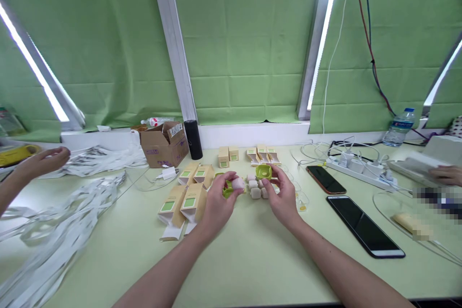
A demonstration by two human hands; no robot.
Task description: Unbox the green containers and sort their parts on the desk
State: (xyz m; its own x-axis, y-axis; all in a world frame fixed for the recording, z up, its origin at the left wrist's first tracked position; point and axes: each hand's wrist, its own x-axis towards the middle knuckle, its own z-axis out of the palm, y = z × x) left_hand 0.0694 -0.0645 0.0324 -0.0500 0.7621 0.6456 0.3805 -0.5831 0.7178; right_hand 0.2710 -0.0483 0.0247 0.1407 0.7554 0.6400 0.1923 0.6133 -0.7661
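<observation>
Up close at the counter's (252, 260) middle, the left hand (216, 204) had its fingers clamped on a small white block (237, 183) and a green piece (227, 190), lifted clear for handling. The right hand (283, 197) pinched a green cap (263, 172) by its rim above more white blocks (255, 192). Folded cartons (187, 199) lay just left, within reach

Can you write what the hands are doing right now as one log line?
left hand: holds white piece and green part | right hand: holds green cap | table: small boxes
</observation>
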